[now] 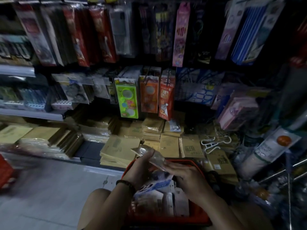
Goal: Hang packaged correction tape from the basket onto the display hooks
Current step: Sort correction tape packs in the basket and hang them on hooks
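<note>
A red basket (196, 218) sits between my knees, filled with several packaged correction tapes (159, 193) in white and blue card. Above it my left hand (141, 168) grips a clear plastic packet (149, 155) tilted up toward the shelves. My right hand (186, 176) lies just right of it, fingers curled, touching the packet's lower end. Hanging packs on display hooks (167, 78) fill the wall ahead, among them a green pack (127, 98), an orange pack (149, 97) and a red pack (166, 97).
Stacks of brown notebooks (119, 150) cover the low shelf in front of the basket. A white hanger (214, 143) lies on them at right. Metal hooks (282, 171) and bagged goods crowd the right side. Grey floor (49, 188) spreads to the left, with a red object (5, 173) at its edge.
</note>
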`<state>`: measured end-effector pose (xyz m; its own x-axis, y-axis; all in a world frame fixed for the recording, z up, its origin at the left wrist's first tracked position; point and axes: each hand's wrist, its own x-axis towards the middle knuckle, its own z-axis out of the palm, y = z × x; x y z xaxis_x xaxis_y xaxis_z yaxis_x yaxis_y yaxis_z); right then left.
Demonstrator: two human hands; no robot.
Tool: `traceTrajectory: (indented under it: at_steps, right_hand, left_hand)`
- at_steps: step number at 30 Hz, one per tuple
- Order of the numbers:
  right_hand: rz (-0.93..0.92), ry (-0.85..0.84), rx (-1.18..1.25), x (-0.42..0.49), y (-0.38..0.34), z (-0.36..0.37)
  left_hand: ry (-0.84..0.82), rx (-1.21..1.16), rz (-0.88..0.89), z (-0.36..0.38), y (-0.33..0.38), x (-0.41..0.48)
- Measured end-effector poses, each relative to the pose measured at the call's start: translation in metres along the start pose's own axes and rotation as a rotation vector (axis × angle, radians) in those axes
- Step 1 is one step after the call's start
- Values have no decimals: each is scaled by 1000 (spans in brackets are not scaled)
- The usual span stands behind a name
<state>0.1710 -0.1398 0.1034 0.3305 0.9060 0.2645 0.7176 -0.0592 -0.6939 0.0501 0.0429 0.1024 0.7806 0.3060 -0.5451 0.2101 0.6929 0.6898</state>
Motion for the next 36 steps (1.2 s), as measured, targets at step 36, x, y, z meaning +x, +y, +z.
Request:
traceTrajectory:
  at_steps: [36]
  right_hand:
    - [-203,397,-269,72,-110,-113]
  left_hand:
    - [-132,128,628,129,118,-84]
